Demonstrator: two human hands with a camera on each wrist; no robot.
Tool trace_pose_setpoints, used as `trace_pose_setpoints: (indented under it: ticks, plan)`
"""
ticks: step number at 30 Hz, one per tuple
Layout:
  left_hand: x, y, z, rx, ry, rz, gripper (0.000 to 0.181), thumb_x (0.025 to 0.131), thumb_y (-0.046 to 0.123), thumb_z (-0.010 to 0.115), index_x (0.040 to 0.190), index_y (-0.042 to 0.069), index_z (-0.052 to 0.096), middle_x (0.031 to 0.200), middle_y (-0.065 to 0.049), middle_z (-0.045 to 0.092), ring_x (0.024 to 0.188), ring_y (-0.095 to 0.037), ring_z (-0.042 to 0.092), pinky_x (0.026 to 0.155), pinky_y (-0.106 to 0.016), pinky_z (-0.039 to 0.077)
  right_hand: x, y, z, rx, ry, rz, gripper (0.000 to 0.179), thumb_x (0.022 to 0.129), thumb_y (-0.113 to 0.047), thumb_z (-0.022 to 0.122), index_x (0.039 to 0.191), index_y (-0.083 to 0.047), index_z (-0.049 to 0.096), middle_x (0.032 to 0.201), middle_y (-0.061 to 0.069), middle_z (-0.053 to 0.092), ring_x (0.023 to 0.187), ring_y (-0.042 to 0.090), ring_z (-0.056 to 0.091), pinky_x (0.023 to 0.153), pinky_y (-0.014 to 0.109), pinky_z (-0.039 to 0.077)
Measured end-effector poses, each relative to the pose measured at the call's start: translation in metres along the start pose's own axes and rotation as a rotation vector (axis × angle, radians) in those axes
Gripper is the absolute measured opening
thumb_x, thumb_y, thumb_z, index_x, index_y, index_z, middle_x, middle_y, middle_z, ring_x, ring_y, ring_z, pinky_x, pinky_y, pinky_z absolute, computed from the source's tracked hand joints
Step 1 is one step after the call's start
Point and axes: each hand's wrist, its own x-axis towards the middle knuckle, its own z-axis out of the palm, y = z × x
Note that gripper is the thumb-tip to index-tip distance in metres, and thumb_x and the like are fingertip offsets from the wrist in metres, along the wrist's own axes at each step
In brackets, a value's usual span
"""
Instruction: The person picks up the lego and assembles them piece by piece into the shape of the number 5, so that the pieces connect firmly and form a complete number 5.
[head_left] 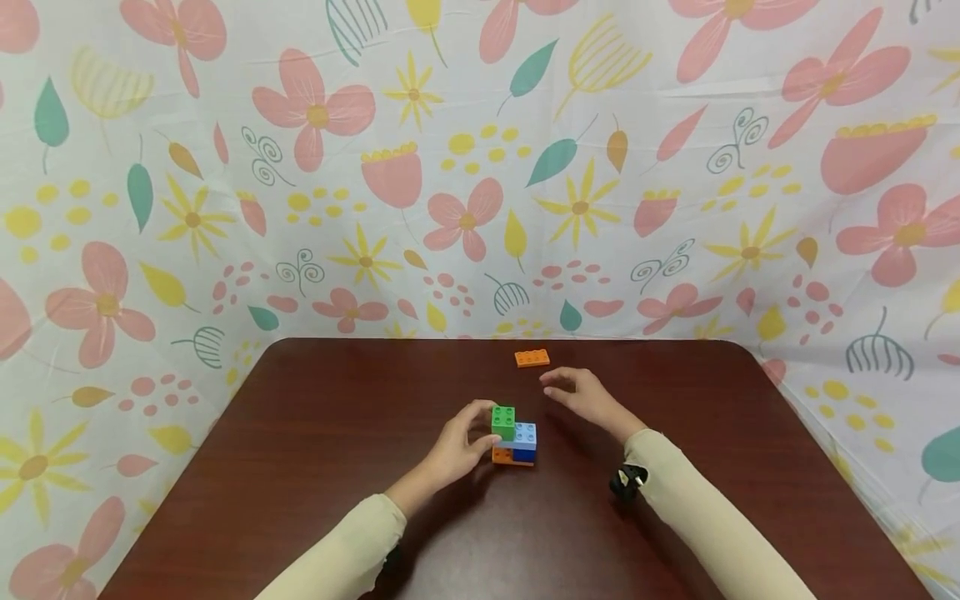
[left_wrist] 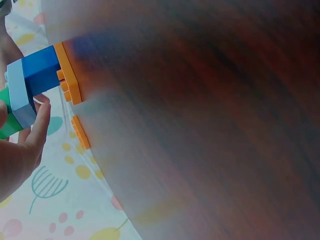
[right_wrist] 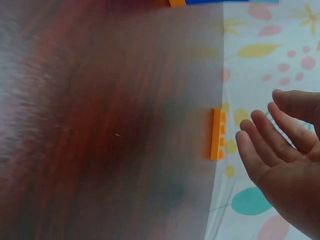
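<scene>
A small stack of toy building bricks stands on the table: an orange plate at the bottom, a dark blue brick on it, a light blue brick above, and a green brick on top. My left hand holds the green brick from its left side, thumb in front and fingers behind. Beyond the stack lies a second, loose orange plate, studs up. My right hand hovers just to the right and in front of that plate, fingers extended and holding nothing.
The dark wooden table ends at its back edge shortly behind the loose plate. A floral cloth hangs behind it. Dark wrist cameras, such as the right one, sit at the sleeves.
</scene>
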Motion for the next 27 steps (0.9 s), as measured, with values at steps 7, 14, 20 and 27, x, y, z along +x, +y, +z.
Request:
trace_pose_setpoints:
  ticks: [7, 14, 20, 27]
  plan:
    - [0.004, -0.02, 0.003, 0.006, 0.0, -0.009, 0.041, 0.09, -0.001, 0.063, 0.128, 0.006, 0.05, 0.111, -0.012, 0.059, 0.105, -0.028, 0.061, 0.089, -0.04, 0.051, 0.017, 0.003, -0.003, -0.015, 0.08, 0.039, 0.033, 0.095, -0.012, 0.062, 0.124, 0.003, 0.06, 0.123, 0.019, 0.061, 0.114, 0.036, 0.056, 0.096, 0.052, 0.045]
    - [0.0, -0.003, 0.0, 0.008, -0.005, -0.005, 0.04, 0.089, -0.009, 0.061, 0.126, -0.002, 0.049, 0.11, -0.02, 0.058, 0.104, -0.037, 0.06, 0.088, -0.047, 0.05, 0.033, 0.014, -0.001, 0.015, 0.119, 0.077, 0.041, 0.095, -0.013, 0.062, 0.132, 0.001, 0.054, 0.132, 0.022, 0.055, 0.12, 0.037, 0.052, 0.098, 0.052, 0.043]
    - [-0.003, 0.022, -0.007, 0.007, -0.021, -0.007, 0.036, 0.089, -0.009, 0.059, 0.124, -0.006, 0.049, 0.11, -0.023, 0.058, 0.104, -0.04, 0.059, 0.089, -0.047, 0.049, 0.044, 0.025, 0.0, 0.092, 0.143, 0.121, 0.044, 0.096, -0.014, 0.061, 0.136, 0.0, 0.051, 0.136, 0.022, 0.051, 0.125, 0.038, 0.048, 0.1, 0.051, 0.042]
    - [0.002, -0.011, -0.002, 0.009, -0.023, -0.026, 0.038, 0.091, -0.002, 0.062, 0.127, 0.004, 0.05, 0.114, -0.016, 0.059, 0.106, -0.03, 0.06, 0.09, -0.039, 0.05, 0.056, 0.03, 0.002, 0.108, 0.13, 0.118, 0.045, 0.096, -0.008, 0.059, 0.138, 0.001, 0.048, 0.142, 0.022, 0.044, 0.131, 0.04, 0.041, 0.103, 0.052, 0.037]
